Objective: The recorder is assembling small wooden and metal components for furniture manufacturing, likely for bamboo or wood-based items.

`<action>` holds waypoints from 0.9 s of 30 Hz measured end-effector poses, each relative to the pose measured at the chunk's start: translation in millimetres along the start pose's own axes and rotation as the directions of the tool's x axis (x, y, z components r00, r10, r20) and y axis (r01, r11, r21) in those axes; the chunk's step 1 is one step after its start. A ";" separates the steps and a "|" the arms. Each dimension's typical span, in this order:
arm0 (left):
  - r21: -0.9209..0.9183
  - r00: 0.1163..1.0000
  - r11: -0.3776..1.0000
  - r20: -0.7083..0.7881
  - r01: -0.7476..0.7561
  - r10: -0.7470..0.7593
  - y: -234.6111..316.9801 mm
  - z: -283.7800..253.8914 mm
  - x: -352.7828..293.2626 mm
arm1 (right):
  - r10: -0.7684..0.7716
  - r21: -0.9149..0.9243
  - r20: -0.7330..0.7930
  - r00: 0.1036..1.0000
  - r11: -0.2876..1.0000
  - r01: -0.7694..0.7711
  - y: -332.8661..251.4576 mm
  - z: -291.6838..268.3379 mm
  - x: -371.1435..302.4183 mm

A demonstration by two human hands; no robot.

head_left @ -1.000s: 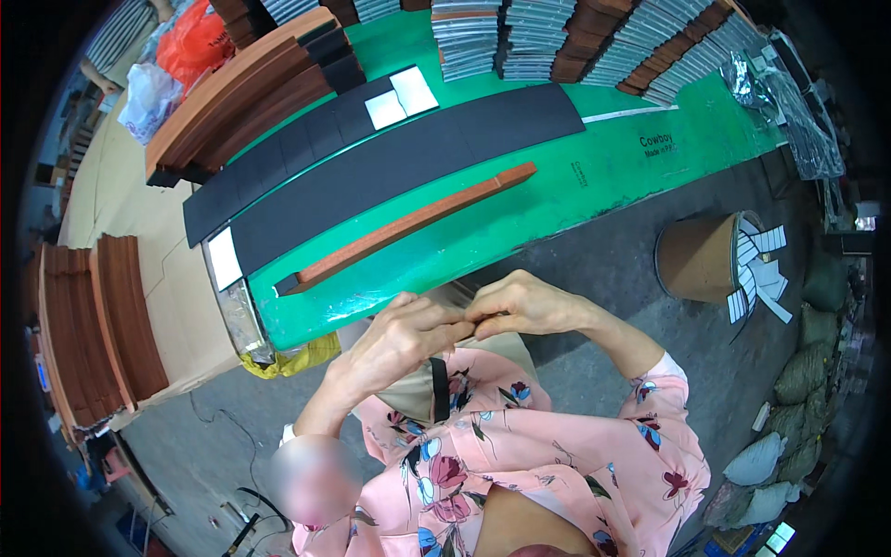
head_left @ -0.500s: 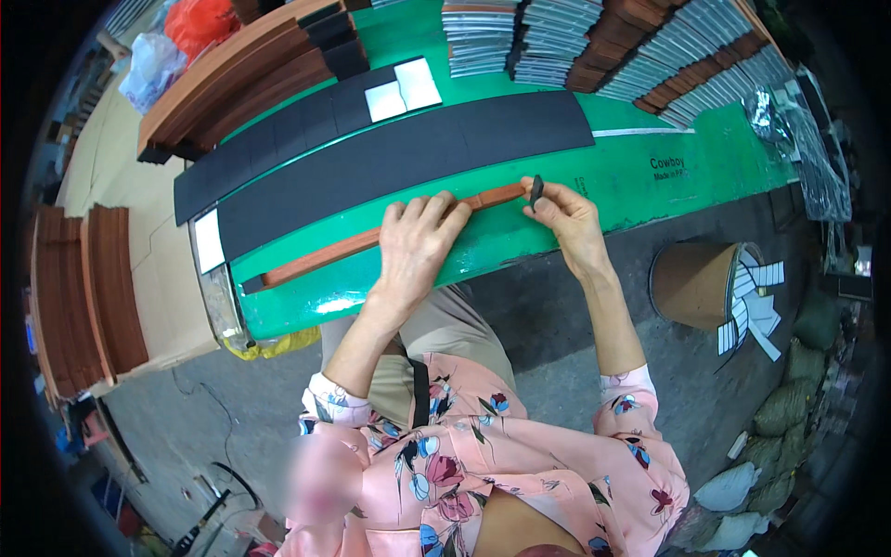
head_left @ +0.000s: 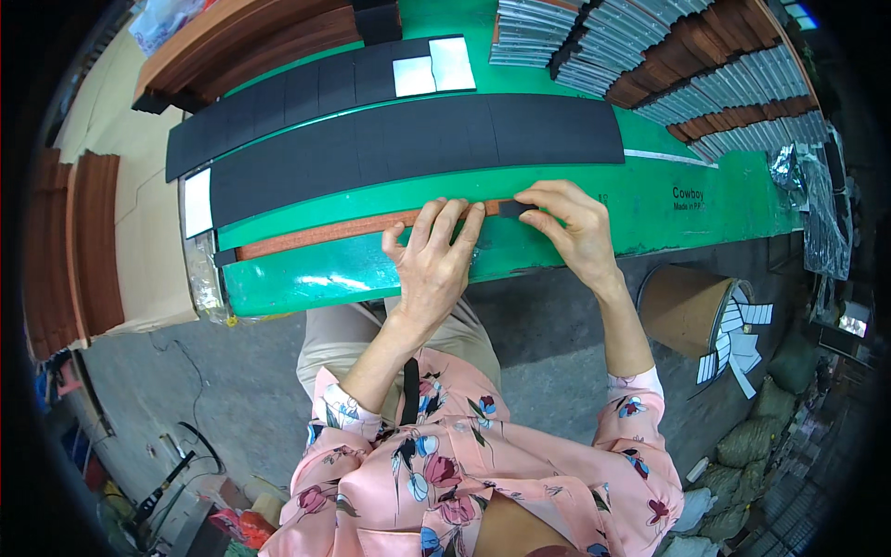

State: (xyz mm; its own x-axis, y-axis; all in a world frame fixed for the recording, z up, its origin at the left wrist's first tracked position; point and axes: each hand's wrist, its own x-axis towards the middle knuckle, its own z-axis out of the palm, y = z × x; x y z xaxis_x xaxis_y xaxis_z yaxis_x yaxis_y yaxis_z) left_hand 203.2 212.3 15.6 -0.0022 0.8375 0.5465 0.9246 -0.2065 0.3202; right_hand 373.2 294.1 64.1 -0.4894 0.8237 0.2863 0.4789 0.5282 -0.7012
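The green, shiny tabletop point(head_left: 640, 200) is in front of me. A long brown strip point(head_left: 325, 230) lies on it, near the tabletop's close edge. My left hand point(head_left: 432, 260) is partly open, with its fingers resting over the strip. My right hand point(head_left: 575, 232) pinches a small black piece point(head_left: 513, 209) at the strip's end. Black sheets point(head_left: 418, 139) lie farther back on the tabletop. Silver and brown piles point(head_left: 742, 84) stand at its back right. A tan board point(head_left: 148, 232) is left of the tabletop. Below it, on the grey floor point(head_left: 548, 353), sits a brown bin point(head_left: 687, 306).
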 end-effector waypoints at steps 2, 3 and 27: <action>-0.008 1.000 1.000 -0.010 0.012 -0.012 -1.0 2.1 0.3 | -0.103 -0.088 0.017 0.995 0.991 0.104 1.9 3.2 0.4; -0.015 1.000 1.000 -0.023 0.017 -0.017 -1.3 2.6 0.7 | -0.102 -0.088 0.022 0.995 0.991 0.103 1.8 3.3 0.8; -0.127 0.973 0.966 0.071 0.227 -0.219 3.5 -4.1 34.4 | -0.106 -0.128 0.070 0.992 0.985 0.114 3.5 2.7 8.7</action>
State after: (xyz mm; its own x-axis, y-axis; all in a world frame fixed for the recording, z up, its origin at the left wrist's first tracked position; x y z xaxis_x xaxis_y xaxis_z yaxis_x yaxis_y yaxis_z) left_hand 204.9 238.3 38.7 -0.1779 0.8963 0.4063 0.8437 -0.0736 0.5318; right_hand 368.6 302.6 62.4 -0.5875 0.7465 0.3124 0.5092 0.6411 -0.5743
